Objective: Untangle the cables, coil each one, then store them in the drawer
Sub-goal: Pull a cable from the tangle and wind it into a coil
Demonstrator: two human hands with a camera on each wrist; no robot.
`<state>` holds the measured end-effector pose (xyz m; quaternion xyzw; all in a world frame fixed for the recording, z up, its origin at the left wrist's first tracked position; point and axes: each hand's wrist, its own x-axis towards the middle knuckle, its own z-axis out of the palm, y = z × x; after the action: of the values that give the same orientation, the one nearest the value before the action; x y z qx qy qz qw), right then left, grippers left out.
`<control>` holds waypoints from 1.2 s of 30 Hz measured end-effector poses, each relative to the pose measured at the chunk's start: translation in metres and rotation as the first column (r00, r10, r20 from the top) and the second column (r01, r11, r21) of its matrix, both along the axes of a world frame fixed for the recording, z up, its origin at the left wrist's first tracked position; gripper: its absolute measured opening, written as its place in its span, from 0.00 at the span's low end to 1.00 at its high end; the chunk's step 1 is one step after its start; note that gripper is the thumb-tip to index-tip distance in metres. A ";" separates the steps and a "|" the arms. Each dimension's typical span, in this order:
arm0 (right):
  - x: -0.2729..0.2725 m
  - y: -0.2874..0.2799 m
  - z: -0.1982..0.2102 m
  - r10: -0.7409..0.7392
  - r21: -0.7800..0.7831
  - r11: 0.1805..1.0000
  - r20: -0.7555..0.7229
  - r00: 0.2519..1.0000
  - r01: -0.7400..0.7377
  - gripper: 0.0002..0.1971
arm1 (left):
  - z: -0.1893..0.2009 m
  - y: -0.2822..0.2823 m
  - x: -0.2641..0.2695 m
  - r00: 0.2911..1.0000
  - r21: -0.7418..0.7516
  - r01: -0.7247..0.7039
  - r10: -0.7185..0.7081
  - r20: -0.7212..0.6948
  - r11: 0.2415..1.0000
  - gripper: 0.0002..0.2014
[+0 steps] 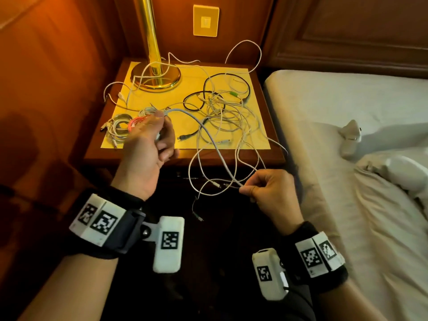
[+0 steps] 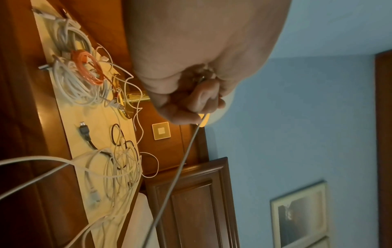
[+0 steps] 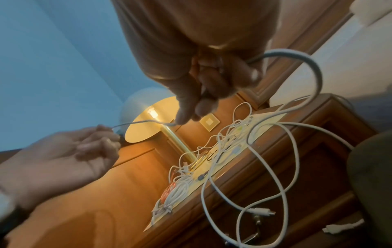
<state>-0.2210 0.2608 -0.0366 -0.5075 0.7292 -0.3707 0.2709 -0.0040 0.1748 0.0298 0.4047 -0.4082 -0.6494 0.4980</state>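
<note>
My worktop (image 1: 208,156), a wood nightstand w/ a yellow mat (image 1: 185,112) on top, carries the brass lamp base (image 1: 155,78) at back left. Coiled white cables (image 1: 118,129) plus a pink coil (image 1: 136,122) sit front left. A loose tangle of white cables (image 1: 228,113) and black cables (image 1: 208,89) covers the right half.

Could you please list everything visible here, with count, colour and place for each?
held cable: one, white, stretched between both hands, slack looping off the front edge
coiled cables: a few white, one orange-pink, nightstand front left
tangled cables: several white, at least one black, nightstand right half
nightstand: one, brown wood, yellow-lit top
lamp: one, brass, nightstand back left
wall switch: one, pale, above nightstand
bed: one, white sheets, right
left hand: pinches held cable
right hand: pinches held cable
</note>
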 end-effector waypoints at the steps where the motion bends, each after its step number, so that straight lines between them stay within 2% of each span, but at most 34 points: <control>1: 0.007 0.001 0.000 0.037 0.023 0.999 -0.016 0.999 -0.036 0.11 | -0.001 0.003 -0.004 1.000 -0.033 -0.016 0.017 0.017 0.999 0.15; 3: 0.018 0.002 0.003 0.122 0.070 0.990 0.012 0.992 -0.122 0.12 | -0.005 0.006 -0.010 0.996 -0.111 -0.022 0.031 0.088 0.994 0.16; 5: 0.028 0.000 0.010 0.216 0.085 0.969 0.152 0.964 -0.231 0.10 | -0.010 0.008 -0.015 0.980 -0.186 0.014 0.023 0.196 0.982 0.15; 8: 0.035 -0.001 0.024 0.343 0.005 0.932 0.316 0.885 -0.363 0.09 | -0.020 0.011 -0.019 0.904 -0.281 0.109 0.023 0.428 0.954 0.15; 10: 0.037 -0.002 0.031 0.346 -0.086 0.936 0.396 0.850 -0.341 0.08 | -0.025 0.013 -0.021 0.874 -0.292 0.152 0.009 0.486 0.944 0.15; 14: 0.040 -0.007 0.043 0.326 -0.242 0.942 0.492 0.808 -0.233 0.08 | -0.037 0.014 -0.024 0.921 -0.194 0.158 -0.074 0.382 0.968 0.16; 18: 0.047 -0.018 0.047 0.242 -0.325 0.944 0.580 0.778 -0.051 0.09 | -0.042 0.022 -0.030 0.975 -0.034 0.204 -0.200 0.095 0.978 0.14; 23: 0.050 -0.029 0.036 0.084 -0.325 0.943 0.454 0.887 0.077 0.07 | -0.041 0.031 -0.032 0.941 0.090 0.325 -0.313 -0.125 0.941 0.16; 26: 0.049 -0.028 0.030 0.081 -0.302 0.952 0.409 0.909 0.051 0.04 | -0.042 0.029 -0.028 0.900 0.155 0.396 -0.348 -0.264 0.905 0.17; 28: 0.050 -0.025 0.026 0.128 -0.270 0.963 0.401 0.907 -0.017 0.07 | -0.042 0.026 -0.023 0.866 0.185 0.443 -0.366 -0.340 0.877 0.18; 31: 0.054 -0.018 0.021 0.183 -0.213 0.972 0.432 0.883 -0.097 0.16 | -0.037 0.023 -0.020 0.863 0.234 0.453 -0.358 -0.356 0.860 0.18; 36: 0.053 -0.016 0.022 0.120 -0.212 0.977 0.481 0.869 -0.018 0.19 | -0.040 0.028 -0.026 0.930 0.240 0.357 -0.321 -0.177 0.903 0.20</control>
<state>-0.1675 0.2447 -0.0149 -0.4472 0.5767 -0.5488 0.4078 -0.0302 0.2028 -0.0097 0.3467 -0.3468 -0.8008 0.3438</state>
